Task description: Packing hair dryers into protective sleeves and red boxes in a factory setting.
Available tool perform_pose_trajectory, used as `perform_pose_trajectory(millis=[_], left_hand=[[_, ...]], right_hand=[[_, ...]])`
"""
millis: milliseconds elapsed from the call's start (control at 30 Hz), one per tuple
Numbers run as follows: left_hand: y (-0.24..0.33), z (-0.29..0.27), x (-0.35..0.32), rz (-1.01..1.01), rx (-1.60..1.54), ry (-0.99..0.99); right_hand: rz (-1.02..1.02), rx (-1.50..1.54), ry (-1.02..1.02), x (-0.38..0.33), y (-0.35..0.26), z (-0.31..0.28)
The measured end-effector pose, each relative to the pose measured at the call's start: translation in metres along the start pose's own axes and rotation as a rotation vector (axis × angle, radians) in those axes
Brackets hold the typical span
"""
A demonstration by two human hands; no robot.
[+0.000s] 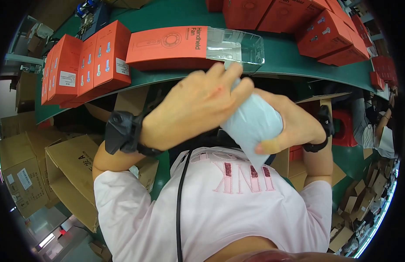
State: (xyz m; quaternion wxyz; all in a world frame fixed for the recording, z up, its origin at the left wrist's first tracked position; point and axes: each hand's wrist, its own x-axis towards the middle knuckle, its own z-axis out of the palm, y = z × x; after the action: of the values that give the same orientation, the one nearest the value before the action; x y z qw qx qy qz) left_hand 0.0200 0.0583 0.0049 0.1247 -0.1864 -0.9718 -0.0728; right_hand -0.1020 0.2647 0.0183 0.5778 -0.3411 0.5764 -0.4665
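Green covers the bench (281,54), which curves across the far side of the scene and carries many orange-red boxes. One long orange-red box (167,46) lies straight ahead on it, with a clear plastic tray (235,46) sticking out of its right end. A row of upright orange-red boxes (86,65) stands at the far left, and a stack of the same boxes (324,30) fills the far right.

Near the chest, both hands meet over a pale blue bag (255,124), which sits between them just below the near edge of the bench. The left hand (191,109) lies over the top of the bag, its fingers (237,85) curled down onto the upper end. The right hand (294,122) wraps the bag from the right, its fingers closed round it and the thumb pressing on the near side. Each wrist wears a black band.

Brown cardboard cartons (58,170) stand open on the floor at the left, and more flattened cardboard (359,201) lies at the lower right.
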Motion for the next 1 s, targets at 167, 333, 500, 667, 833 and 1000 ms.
perform_pose_trajectory(millis=[167, 333, 500, 667, 833, 1000], left_hand=[[-0.085, -0.008, -0.007, -0.196, -0.046, 0.201], [-0.126, 0.042, -0.021, -0.305, -0.039, -0.007], [-0.122, 0.043, -0.017, -0.307, -0.071, 0.030], [-0.123, 0.045, -0.014, -0.327, -0.061, 0.044], [-0.123, 0.041, -0.018, -0.335, -0.075, 0.031], [-0.103, 0.034, -0.004, -0.286, -0.118, 0.242]], right_hand=[[-0.218, -0.597, 0.296, 0.020, -0.045, -0.047], [0.075, -1.003, 0.129, 0.063, -0.070, -0.079], [-0.288, -1.318, 0.168, 0.110, -0.030, -0.078], [-0.627, -1.585, 0.365, 0.121, 0.014, -0.071], [-0.343, -1.294, 0.751, 0.064, 0.012, -0.052], [-0.379, -0.547, 0.588, 0.033, 0.024, -0.054]])
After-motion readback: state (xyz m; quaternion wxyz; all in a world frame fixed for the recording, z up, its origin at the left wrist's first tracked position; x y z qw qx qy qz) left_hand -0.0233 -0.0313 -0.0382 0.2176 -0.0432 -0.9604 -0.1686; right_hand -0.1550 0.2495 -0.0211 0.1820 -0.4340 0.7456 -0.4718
